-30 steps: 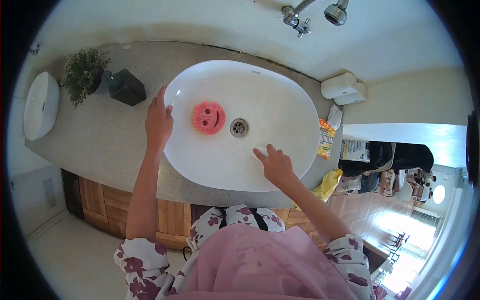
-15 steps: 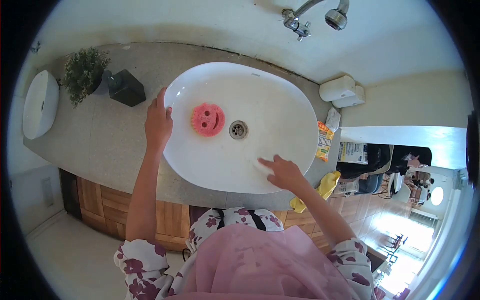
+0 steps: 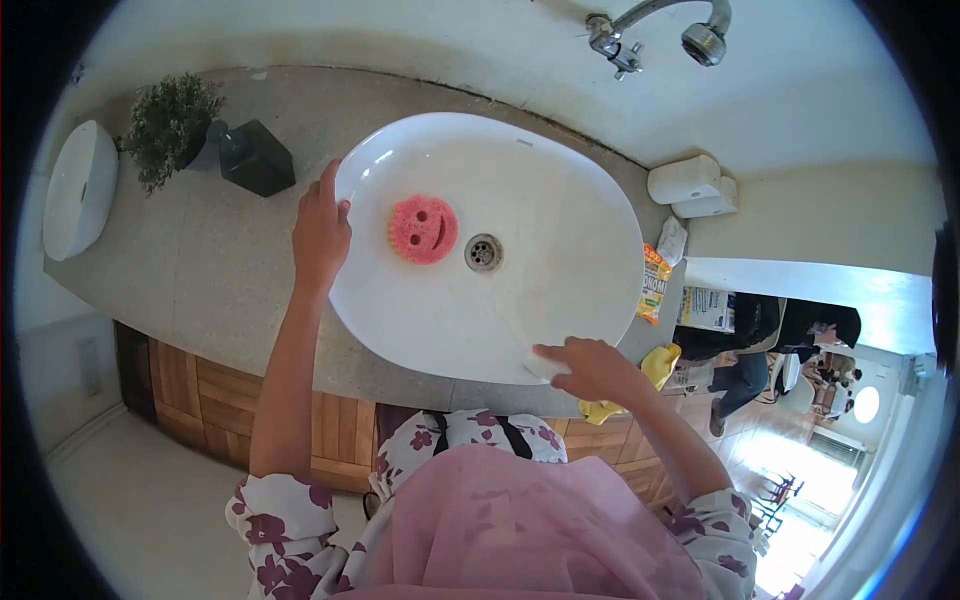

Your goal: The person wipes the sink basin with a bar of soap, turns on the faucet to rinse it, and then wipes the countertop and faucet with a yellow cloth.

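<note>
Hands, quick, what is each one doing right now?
Left hand: open, resting flat on the rim of the white oval basin, holding nothing.
Right hand: fingers pressed on basin's near rim; anything held cannot be told.

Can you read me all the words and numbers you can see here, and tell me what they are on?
No text here can be read for sure.
Yellow and orange packet beside the basin: large print, too blurred to read.
White package further right: print too small to read.
Small mark on the basin's far rim: too tiny to read.
Pink sponge: a smiley face, no words.
</note>
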`<state>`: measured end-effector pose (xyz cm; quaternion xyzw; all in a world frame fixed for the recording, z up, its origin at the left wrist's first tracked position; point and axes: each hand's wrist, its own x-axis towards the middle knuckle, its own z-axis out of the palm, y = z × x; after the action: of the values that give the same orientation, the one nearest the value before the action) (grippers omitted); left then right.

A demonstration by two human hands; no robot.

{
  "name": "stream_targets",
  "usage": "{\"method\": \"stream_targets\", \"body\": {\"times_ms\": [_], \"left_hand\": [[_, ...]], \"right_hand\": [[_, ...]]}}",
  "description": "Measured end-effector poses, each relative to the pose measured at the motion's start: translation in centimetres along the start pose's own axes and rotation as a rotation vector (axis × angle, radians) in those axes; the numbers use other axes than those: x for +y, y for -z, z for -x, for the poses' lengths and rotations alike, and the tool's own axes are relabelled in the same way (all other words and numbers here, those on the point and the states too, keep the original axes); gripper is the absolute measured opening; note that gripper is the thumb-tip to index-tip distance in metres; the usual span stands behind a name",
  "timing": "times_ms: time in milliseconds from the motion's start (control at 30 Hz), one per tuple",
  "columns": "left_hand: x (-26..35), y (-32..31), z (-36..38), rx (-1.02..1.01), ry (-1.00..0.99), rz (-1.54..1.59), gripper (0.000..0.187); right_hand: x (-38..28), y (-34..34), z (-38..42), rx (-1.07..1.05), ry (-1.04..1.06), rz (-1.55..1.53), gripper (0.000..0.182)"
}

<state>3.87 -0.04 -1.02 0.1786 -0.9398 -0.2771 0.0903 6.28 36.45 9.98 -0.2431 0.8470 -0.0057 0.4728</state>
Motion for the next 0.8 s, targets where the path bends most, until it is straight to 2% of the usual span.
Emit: {"method": "stream_targets", "body": {"times_ms": [67, 133, 233, 300, 367, 467, 600, 667, 800], "left_hand": [[0.2, -0.1, 0.1, -0.013, 0.007, -0.006, 0.056], [0.1, -0.1, 0.0, 0.013, -0.021, 0.005, 0.056], [-0.1, -0.3, 0.0, -0.004, 0.005, -0.029, 0.057], [-0.2, -0.2, 0.0, -0.002, -0.004, -0.026, 0.057], [-0.3, -0.4, 0.1, -0.006, 0.006, -0.014, 0.058], [-0.6, -0.5, 0.0, -0.005, -0.018, 0.003, 0.059], [-0.2, -0.5, 0.0, 0.007, -0.026, -0.017, 0.059], [-0.3, -0.3, 0.1, 0.015, -0.046, -0.002, 0.059], [-0.3, -0.5, 0.0, 0.031, -0.055, 0.039, 0.058]], "right_hand": [[0.0, -0.1, -0.3, -0.064, -0.03, -0.008, 0.057], [-0.2, -0.6, -3.6, 0.077, -0.005, 0.013, 0.058], [-1.4, 0.8, -6.8, 0.086, -0.049, -0.054, 0.056], [-0.5, 1.0, -5.3, 0.097, -0.049, -0.084, 0.054], [1.0, 1.7, -2.5, -0.12, 0.047, -0.076, 0.057], [2.8, 1.5, 0.2, -0.148, 0.064, -0.111, 0.059], [0.3, 2.8, -3.9, -0.172, 0.022, -0.09, 0.058], [-1.4, 3.2, -5.2, -0.196, -0.058, -0.175, 0.058], [1.5, 2.6, -1.2, -0.208, 0.026, -0.081, 0.056]]}}
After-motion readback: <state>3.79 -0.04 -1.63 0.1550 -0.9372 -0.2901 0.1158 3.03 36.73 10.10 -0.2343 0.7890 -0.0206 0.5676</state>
